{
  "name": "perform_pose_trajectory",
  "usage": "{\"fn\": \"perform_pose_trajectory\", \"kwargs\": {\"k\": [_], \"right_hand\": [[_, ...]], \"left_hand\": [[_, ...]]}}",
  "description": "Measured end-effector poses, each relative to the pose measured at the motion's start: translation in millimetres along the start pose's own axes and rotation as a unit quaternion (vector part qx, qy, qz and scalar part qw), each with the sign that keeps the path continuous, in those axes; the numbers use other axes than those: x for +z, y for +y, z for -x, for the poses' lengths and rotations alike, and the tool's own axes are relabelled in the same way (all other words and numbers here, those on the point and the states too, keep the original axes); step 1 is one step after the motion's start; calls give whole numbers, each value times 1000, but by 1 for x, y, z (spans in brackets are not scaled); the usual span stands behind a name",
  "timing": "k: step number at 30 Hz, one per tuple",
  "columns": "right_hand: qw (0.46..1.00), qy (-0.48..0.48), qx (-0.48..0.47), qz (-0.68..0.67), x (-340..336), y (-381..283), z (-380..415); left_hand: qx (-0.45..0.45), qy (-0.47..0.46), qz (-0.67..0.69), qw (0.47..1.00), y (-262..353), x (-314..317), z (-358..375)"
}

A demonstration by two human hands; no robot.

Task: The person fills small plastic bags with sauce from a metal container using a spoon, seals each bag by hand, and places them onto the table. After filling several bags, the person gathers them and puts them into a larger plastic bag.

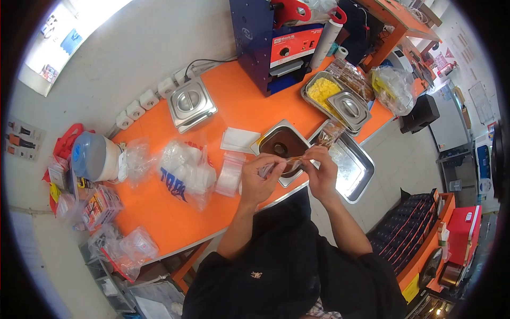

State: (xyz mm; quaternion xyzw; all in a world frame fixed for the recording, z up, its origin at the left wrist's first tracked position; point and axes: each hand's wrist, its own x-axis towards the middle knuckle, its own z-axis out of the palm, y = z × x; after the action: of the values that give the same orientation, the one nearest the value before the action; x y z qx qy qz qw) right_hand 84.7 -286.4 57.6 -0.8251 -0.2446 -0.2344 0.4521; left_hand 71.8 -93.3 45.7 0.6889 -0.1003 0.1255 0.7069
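Over a steel container (284,127) of dark brown liquid, my two hands pinch a small clear plastic bag (292,162). My left hand (259,178) has its fingers closed on the bag's left end, and my right hand (321,171) grips the other end. Something brownish shows through the plastic, too small to identify. A clear packet with brown contents (330,133) lies just beyond my right hand, by the rim of a shiny steel tray (364,178). Left of my left hand are a stack of clear zip bags (230,174) and a white sheet (239,140).
A lidded steel container (191,103) and a plastic bag of white items (186,167) occupy the orange table (159,223). At the back stand a blue-and-red machine (292,48) and a tray of yellow pieces (324,91). A bucket (95,157) sits far left.
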Motion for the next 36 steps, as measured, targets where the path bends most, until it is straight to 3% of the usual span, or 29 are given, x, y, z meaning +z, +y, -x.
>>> {"fn": "perform_pose_trajectory", "kwargs": {"k": [2,3,5,9,11,21,23,24,26,27,29,31,33,36], "right_hand": [[978,35,130,-157,1,-12,4],[978,34,130,-158,1,-18,3],[936,35,218,-273,-1,-28,1],[932,14,239,-272,-4,-34,-5],[940,-25,242,-237,-6,-32,-5],[935,-74,281,-205,-22,-14,-3],[946,-80,263,-174,-37,0,-2],[933,-57,308,-176,-45,1,-5],[945,-13,282,-163,-55,21,-4],[949,11,276,-154,-59,29,-6],[951,28,286,-117,-66,55,-5],[956,44,287,-30,-66,74,-6],[961,68,269,2,-56,93,-3],[966,54,232,97,-41,129,9]], "left_hand": [[-77,-7,58,995,2,0,3],[-78,-7,58,995,5,1,4],[-140,9,120,983,13,6,6],[-150,7,120,981,20,13,5],[-120,-30,57,991,18,14,4],[-97,-55,46,993,-13,28,12],[-130,-73,109,983,-17,34,13],[-128,-73,113,983,-14,32,13],[-261,-101,295,914,-6,21,15],[-261,-102,297,913,-14,15,18],[-295,-124,403,857,-37,5,25],[-304,-131,402,853,-38,-3,31],[-314,-159,310,883,-44,-9,35],[-316,-136,271,899,-36,-13,38]]}}
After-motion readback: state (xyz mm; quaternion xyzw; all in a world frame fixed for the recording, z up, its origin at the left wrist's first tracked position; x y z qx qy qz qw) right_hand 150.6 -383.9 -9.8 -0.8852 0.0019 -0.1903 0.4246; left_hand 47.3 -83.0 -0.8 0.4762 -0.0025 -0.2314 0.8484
